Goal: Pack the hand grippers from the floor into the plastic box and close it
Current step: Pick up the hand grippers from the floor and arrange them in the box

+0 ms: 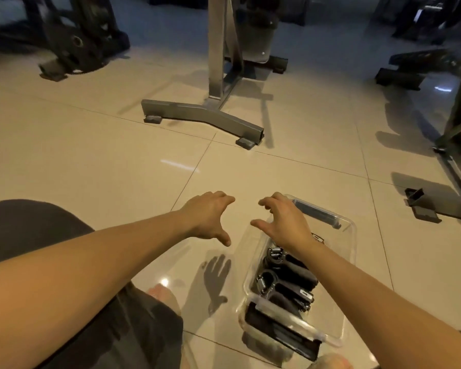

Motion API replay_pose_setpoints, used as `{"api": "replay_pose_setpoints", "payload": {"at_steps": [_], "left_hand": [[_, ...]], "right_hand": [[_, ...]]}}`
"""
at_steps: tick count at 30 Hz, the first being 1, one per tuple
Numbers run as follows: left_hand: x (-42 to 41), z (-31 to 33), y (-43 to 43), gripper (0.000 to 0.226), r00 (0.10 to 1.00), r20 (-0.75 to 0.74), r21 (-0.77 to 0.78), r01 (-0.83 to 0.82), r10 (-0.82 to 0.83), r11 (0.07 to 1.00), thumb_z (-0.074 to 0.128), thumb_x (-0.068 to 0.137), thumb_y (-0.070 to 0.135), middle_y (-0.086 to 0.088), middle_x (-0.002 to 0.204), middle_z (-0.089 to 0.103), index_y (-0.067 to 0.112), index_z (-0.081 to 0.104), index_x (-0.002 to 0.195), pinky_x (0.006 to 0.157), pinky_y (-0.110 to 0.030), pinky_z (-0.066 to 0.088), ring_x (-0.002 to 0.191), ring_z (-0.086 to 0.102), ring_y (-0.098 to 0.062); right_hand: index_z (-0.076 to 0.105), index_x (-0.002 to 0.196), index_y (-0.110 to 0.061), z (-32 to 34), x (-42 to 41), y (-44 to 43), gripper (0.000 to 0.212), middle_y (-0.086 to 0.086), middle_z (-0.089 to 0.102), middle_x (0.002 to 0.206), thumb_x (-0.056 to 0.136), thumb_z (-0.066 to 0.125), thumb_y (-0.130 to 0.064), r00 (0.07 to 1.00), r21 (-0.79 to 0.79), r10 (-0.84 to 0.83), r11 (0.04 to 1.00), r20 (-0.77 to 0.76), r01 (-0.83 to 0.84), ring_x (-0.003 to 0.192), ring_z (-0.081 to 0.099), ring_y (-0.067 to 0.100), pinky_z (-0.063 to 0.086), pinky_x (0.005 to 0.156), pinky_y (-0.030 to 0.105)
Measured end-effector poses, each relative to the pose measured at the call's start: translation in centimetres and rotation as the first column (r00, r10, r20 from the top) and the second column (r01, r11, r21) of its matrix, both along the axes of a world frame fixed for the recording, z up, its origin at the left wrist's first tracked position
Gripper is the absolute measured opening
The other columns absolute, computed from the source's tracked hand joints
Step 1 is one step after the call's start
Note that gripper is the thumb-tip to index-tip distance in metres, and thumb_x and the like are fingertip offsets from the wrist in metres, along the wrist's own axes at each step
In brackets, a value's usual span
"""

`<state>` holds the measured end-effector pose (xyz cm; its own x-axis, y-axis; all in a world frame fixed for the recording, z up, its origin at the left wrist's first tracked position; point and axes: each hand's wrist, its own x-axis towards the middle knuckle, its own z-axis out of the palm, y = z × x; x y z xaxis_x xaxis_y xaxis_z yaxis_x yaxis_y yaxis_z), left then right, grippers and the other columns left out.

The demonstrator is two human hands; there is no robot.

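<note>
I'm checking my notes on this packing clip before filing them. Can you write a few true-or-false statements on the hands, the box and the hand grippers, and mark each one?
1. Hand grippers lie inside the clear box. True.
2. The left hand holds a gripper. False: it is open and empty, fingers spread above the floor.
3. The right hand is over the box's far end. True.
4. The box stands on a table. False: it sits on the tiled floor.
5. Both hands are empty. True.
6. Loose grippers lie on the tiles left of the box. False: none show there, only the hand's shadow.
</note>
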<state>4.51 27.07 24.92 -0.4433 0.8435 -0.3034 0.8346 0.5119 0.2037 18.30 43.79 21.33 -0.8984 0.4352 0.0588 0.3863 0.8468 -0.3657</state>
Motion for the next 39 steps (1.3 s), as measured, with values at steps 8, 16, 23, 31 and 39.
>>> {"api": "replay_pose_setpoints", "payload": {"at_steps": [8, 16, 23, 31, 39], "left_hand": [[-1.5, 6.8, -15.7, 0.091, 0.911, 0.097, 0.073, -0.408, 0.401, 0.910, 0.087, 0.067, 0.055, 0.004, 0.142, 0.055, 0.025, 0.049, 0.144, 0.097, -0.035, 0.051, 0.122, 0.057, -0.019], [-1.9, 14.8, -35.0, 0.064, 0.739, 0.093, 0.231, -0.668, 0.667, 0.707, 0.085, 0.074, 0.045, 0.005, 0.116, 0.064, 0.020, 0.063, 0.128, 0.082, -0.030, 0.051, 0.100, 0.062, -0.015], [-0.8, 17.3, -47.7, 0.057, 0.586, 0.054, 0.290, -0.784, 0.808, 0.549, 0.086, 0.074, 0.043, 0.002, 0.113, 0.067, 0.018, 0.067, 0.121, 0.074, -0.027, 0.047, 0.095, 0.062, -0.015], [-4.6, 18.5, -56.2, 0.052, 0.475, -0.052, 0.217, -0.853, 0.878, 0.474, 0.085, 0.074, 0.047, 0.004, 0.104, 0.066, 0.019, 0.068, 0.114, 0.085, -0.037, 0.055, 0.094, 0.062, -0.018], [-9.4, 12.8, -64.2, 0.049, 0.348, 0.008, 0.129, -0.930, 0.937, 0.345, 0.084, 0.076, 0.044, 0.002, 0.109, 0.065, 0.019, 0.068, 0.115, 0.092, -0.041, 0.053, 0.100, 0.061, -0.020]], "right_hand": [[0.061, 0.129, -0.023, 7.6, -4.0, -10.5, 0.057, -0.008, 0.057, 0.114, 0.083, 0.076, -0.052, 0.965, -0.007, 0.235, 0.971, -0.115, -0.238, 0.099, 0.057, 0.010, 0.053, 0.085, 0.032], [0.063, 0.124, -0.021, 13.4, -10.3, -26.2, 0.048, -0.003, 0.059, 0.115, 0.084, 0.077, -0.045, 0.886, -0.051, 0.441, 0.891, -0.146, -0.451, 0.099, 0.059, 0.014, 0.056, 0.087, 0.037], [0.064, 0.124, -0.021, 14.6, -12.1, -36.6, 0.049, -0.003, 0.061, 0.113, 0.083, 0.078, -0.045, 0.810, -0.086, 0.554, 0.813, -0.191, -0.576, 0.098, 0.060, 0.014, 0.056, 0.087, 0.039], [0.062, 0.127, -0.016, 13.6, -18.7, -46.0, 0.048, 0.001, 0.061, 0.115, 0.087, 0.078, -0.037, 0.716, -0.117, 0.682, 0.707, -0.147, -0.698, 0.102, 0.059, 0.018, 0.052, 0.084, 0.032], [0.063, 0.125, -0.017, 7.7, -28.4, -56.3, 0.049, 0.001, 0.063, 0.114, 0.084, 0.079, -0.037, 0.600, -0.092, 0.799, 0.600, 0.037, -0.794, 0.099, 0.061, 0.020, 0.055, 0.083, 0.036]]}}
